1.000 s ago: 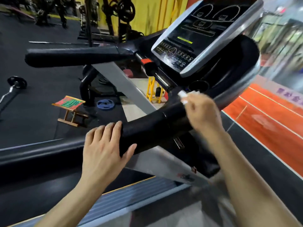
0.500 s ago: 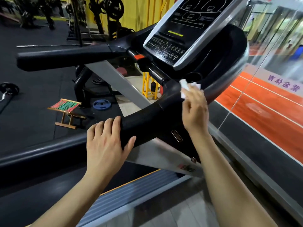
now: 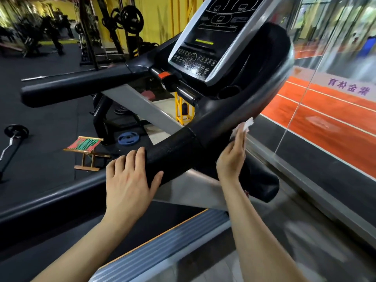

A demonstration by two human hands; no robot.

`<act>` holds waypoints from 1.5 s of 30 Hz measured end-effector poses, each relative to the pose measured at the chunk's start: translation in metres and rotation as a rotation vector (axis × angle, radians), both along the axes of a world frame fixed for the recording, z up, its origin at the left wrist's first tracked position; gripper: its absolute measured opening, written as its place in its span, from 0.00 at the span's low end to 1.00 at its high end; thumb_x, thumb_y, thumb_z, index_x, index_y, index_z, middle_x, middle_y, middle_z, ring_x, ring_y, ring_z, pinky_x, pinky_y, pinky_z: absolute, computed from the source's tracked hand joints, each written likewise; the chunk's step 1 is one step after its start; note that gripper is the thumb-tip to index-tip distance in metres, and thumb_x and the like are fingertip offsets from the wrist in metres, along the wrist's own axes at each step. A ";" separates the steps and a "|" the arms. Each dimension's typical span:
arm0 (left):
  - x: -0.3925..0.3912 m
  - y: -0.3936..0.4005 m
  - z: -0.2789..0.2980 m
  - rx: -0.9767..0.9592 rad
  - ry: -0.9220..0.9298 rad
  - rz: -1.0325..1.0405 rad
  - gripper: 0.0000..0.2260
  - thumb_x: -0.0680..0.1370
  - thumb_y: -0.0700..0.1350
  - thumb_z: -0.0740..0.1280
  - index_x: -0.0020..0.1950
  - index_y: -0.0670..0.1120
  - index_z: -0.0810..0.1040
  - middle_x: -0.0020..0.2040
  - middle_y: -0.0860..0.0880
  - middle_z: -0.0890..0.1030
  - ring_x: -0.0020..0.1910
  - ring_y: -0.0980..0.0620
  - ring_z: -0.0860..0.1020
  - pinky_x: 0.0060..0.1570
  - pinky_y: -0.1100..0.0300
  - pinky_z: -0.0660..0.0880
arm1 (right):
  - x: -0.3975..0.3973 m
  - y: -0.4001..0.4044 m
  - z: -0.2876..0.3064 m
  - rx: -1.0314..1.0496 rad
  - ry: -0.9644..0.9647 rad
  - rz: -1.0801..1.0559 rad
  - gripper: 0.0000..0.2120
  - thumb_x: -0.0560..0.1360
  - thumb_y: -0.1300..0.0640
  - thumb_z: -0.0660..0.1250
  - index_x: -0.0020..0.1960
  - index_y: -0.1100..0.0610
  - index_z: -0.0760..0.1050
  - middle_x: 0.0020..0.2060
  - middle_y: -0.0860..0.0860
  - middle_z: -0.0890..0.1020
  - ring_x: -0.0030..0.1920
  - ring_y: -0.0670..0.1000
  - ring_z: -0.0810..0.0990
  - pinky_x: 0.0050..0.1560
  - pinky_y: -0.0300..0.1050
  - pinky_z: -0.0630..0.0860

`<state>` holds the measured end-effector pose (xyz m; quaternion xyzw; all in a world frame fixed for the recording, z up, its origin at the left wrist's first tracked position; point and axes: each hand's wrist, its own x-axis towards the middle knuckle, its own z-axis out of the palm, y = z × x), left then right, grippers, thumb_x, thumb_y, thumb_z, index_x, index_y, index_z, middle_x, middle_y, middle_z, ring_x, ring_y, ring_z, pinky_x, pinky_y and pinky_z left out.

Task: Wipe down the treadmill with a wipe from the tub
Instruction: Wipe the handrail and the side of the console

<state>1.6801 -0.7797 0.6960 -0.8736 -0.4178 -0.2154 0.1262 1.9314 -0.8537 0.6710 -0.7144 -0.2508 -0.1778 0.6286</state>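
The black treadmill fills the view, its tilted console [image 3: 205,43] at the top and its right handrail [image 3: 183,147] running down toward me. My left hand [image 3: 130,180] rests on the padded end of that handrail, fingers over the top and thumb on the near side. My right hand [image 3: 234,153] presses a small white wipe [image 3: 245,125] with straight fingers against the outer right side of the handrail, below the console's curved edge. The tub is not in view.
The left handrail [image 3: 77,88] stretches out to the left. A glass wall [image 3: 325,98] stands close on the right. On the dark gym floor at left lie a folding stool [image 3: 85,147], a blue weight plate [image 3: 128,138] and a barbell [image 3: 12,139].
My right hand has slid the wipe from the top of the handrail by the cup holder over to its outer right side and lower. My left hand has stayed in place.
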 end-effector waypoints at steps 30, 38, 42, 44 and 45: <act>-0.169 0.018 -0.018 0.040 -0.034 0.253 0.34 0.78 0.65 0.60 0.77 0.45 0.69 0.73 0.44 0.73 0.75 0.41 0.68 0.76 0.41 0.59 | -0.077 0.044 0.052 -0.512 -0.790 0.281 0.12 0.82 0.61 0.57 0.55 0.62 0.79 0.38 0.59 0.81 0.41 0.64 0.79 0.52 0.60 0.76; -0.188 0.027 -0.027 0.064 -0.109 0.126 0.31 0.79 0.60 0.64 0.78 0.46 0.68 0.76 0.47 0.70 0.77 0.44 0.66 0.77 0.44 0.59 | -0.179 0.059 0.036 -0.525 -0.854 0.547 0.09 0.76 0.64 0.64 0.52 0.54 0.79 0.40 0.54 0.82 0.42 0.59 0.79 0.55 0.53 0.71; -0.225 0.036 -0.029 0.086 -0.146 0.105 0.29 0.80 0.59 0.63 0.77 0.45 0.70 0.74 0.44 0.73 0.76 0.42 0.67 0.77 0.44 0.59 | -0.138 0.047 0.056 -0.772 -0.732 0.332 0.12 0.79 0.57 0.52 0.46 0.56 0.74 0.36 0.57 0.79 0.40 0.63 0.78 0.52 0.58 0.75; -0.252 0.042 -0.032 0.098 -0.155 0.118 0.29 0.80 0.59 0.63 0.77 0.45 0.71 0.73 0.42 0.74 0.75 0.40 0.68 0.77 0.43 0.60 | -0.159 0.049 0.052 -0.784 -0.692 0.328 0.14 0.78 0.57 0.53 0.49 0.59 0.77 0.40 0.56 0.80 0.43 0.63 0.78 0.51 0.57 0.74; -0.265 0.046 -0.033 0.103 -0.166 0.121 0.29 0.80 0.60 0.63 0.76 0.45 0.71 0.72 0.42 0.74 0.75 0.39 0.69 0.77 0.42 0.60 | -0.181 0.052 0.048 -0.755 -0.683 0.381 0.15 0.78 0.58 0.54 0.53 0.58 0.79 0.43 0.55 0.81 0.46 0.61 0.78 0.52 0.56 0.73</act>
